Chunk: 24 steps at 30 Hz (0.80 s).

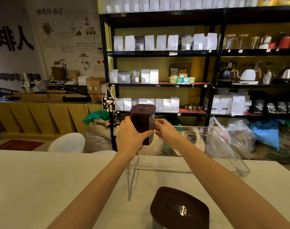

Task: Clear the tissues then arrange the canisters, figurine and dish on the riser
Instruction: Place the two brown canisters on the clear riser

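Observation:
A dark brown canister (143, 123) with a brown lid is held upright at the far left corner of the clear riser (212, 151). My left hand (130, 136) wraps its left side and my right hand (165, 129) grips its right side. Whether its base touches the riser top I cannot tell. A second brown-lidded canister (179, 209) stands on the white table close to me, below the riser's front edge. No tissues, figurine or dish show in this view.
The white table (42, 179) spreads to the left and front. A white chair back (68, 142) stands beyond its far edge. Black shelves (213, 83) of coffee bags and kettles, with sacks on the floor, fill the background.

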{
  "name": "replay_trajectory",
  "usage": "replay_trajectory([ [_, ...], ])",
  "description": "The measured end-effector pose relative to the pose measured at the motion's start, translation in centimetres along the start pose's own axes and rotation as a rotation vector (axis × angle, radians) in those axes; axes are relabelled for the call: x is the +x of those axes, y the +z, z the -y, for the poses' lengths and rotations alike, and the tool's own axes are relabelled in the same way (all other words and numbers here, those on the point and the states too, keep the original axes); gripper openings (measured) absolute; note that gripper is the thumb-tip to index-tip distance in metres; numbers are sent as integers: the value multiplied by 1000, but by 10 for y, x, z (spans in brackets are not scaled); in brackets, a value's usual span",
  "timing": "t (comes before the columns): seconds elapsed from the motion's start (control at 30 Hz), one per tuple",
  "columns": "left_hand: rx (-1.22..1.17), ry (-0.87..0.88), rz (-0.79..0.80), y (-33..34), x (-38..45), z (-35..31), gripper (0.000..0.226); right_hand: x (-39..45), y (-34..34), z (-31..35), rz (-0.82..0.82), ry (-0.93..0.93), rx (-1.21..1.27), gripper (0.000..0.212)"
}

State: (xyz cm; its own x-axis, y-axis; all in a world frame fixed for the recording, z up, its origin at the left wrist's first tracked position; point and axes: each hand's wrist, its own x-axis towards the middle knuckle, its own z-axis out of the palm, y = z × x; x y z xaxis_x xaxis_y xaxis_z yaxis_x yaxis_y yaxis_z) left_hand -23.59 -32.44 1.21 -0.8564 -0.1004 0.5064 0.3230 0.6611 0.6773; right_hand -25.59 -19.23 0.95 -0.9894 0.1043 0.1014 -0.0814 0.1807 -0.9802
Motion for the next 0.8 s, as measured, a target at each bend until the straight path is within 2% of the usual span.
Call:
replay_trajectory([
  [0.4, 84, 1, 58, -5, -2, -9, 76, -10, 6, 11, -110, -54, -275, 33],
  [0.53, 104, -36, 199, -16, 0, -11, 77, -30, -4, 27, -69, -39, -323, 32],
  [0.63, 225, -6, 277, -34, -6, -14, 58, -56, -19, 39, -10, -20, -273, 29],
  [0.7, 321, 31, 244, -48, -16, -20, 48, -81, -29, 43, 19, -75, -363, 33],
  [0.8, 367, 109, 165, -67, -42, -30, 46, -126, -43, 37, 12, -228, -520, 34],
])
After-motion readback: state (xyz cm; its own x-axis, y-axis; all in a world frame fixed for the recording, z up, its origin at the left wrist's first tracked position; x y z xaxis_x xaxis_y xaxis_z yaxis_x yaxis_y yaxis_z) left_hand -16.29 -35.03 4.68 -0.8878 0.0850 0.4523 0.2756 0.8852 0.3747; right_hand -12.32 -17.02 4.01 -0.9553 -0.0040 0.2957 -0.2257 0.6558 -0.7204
